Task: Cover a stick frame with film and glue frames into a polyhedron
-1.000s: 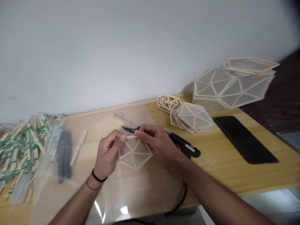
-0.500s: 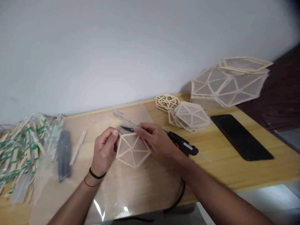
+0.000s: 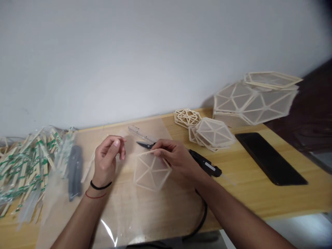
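Left hand [image 3: 105, 159] is now off the five-sided panel [image 3: 149, 169] — drawn back leftward, fingers loosely curled, thumb near the index finger (can't tell whether it pinches anything). Right hand [image 3: 175, 157] alone keeps its pinch, thumb and fingers on the panel's top edge. Panel is held above the clear sheet [image 3: 145, 216] covering the counter [image 3: 249, 188] — black pointed tool [image 3: 145, 144] just beyond.

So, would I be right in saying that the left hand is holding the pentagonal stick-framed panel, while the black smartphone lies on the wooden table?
Not quite: the head view shows the right hand holding the pentagonal stick-framed panel by its upper edge, with the left hand apart from it. The black smartphone does lie on the wooden table.
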{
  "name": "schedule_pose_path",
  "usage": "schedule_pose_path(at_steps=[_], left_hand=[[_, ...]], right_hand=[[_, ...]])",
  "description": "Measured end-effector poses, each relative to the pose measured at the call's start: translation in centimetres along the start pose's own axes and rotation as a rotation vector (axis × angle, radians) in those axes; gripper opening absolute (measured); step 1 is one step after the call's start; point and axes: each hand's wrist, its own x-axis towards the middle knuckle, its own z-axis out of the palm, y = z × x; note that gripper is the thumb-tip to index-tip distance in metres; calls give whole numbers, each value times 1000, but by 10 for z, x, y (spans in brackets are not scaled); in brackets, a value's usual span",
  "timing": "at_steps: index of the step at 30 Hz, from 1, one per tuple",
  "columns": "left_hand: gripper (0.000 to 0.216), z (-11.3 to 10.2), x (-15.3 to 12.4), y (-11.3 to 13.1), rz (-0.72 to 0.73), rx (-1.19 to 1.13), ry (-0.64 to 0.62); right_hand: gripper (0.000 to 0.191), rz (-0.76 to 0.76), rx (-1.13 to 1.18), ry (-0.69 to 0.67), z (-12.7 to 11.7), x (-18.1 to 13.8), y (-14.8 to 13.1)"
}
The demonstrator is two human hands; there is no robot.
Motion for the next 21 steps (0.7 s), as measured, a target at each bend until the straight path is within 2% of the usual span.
schedule_pose_path(at_steps=[5,8,13,16,21], left_hand=[[24,0,-7,-1,17,21,-180],[23,1,-9,3,37,112,-265],[20,6,-10,10,162,281,-400],[27,10,-11,9,214,347,-432],[21,12,-12,5,242,392,-381]], right_hand=[[29,10,11,-34,2,-1,-3],[32,15,4,-40,4,-2,-6],[34,31,-39,-43,6,-3,-7],[34,9,-85,-68,6,-3,-4],[36,15,-90,-75,6,-2,-1]])
